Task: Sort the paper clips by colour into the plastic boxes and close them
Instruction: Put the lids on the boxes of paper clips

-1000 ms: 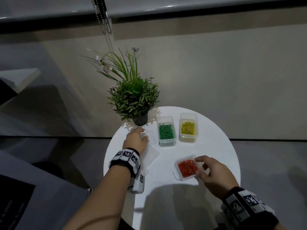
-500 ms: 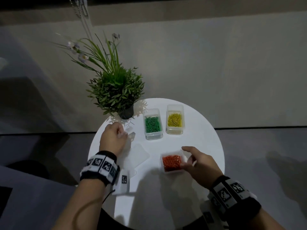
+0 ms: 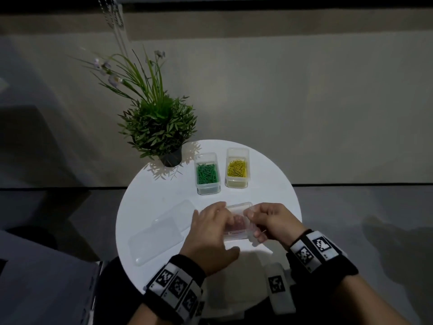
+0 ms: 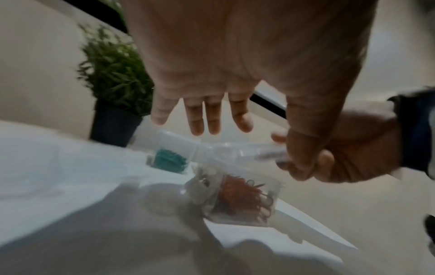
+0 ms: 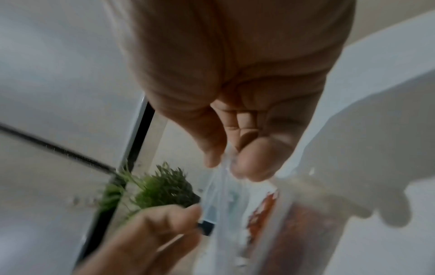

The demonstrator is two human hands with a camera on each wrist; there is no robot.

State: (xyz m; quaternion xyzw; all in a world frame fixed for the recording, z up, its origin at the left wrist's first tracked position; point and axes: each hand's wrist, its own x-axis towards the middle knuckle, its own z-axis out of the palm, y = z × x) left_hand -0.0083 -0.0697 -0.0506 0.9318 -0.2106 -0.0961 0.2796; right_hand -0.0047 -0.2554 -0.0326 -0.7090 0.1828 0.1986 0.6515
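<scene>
Both grips pinch a clear lid (image 3: 241,207) over the red-clip box (image 3: 236,228): left hand (image 3: 208,233), right hand (image 3: 274,221)

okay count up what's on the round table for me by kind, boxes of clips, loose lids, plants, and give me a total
Boxes of paper clips: 3 (green box, yellow box, red box)
Clear lids: 3 (lid over the red box, two loose lids)
Potted plant: 1
Total: 7
</scene>
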